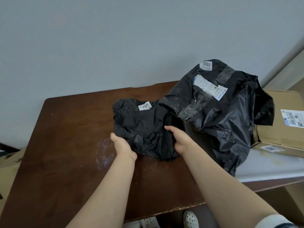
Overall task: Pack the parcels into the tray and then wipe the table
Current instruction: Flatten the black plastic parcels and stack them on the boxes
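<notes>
A small black plastic parcel (141, 127) with a white label reading 2001 lies on the dark brown table (65, 145). My left hand (122, 145) holds its near left edge, fingers tucked under it. My right hand (178, 139) grips its right side, fingers curled into the plastic. A bigger black parcel (218, 112) labelled 2002, with tape and a shipping label, stands just right of it and leans over the table's right edge. A cardboard box (283, 122) with labels sits at the far right on a grey surface (266, 167). No tray can be made out for certain.
A whitish smear (105, 152) marks the table left of my left hand. The grey wall stands behind the table. Cardboard (9, 163) lies off the table's left edge. White shoes (190, 219) show below the near edge.
</notes>
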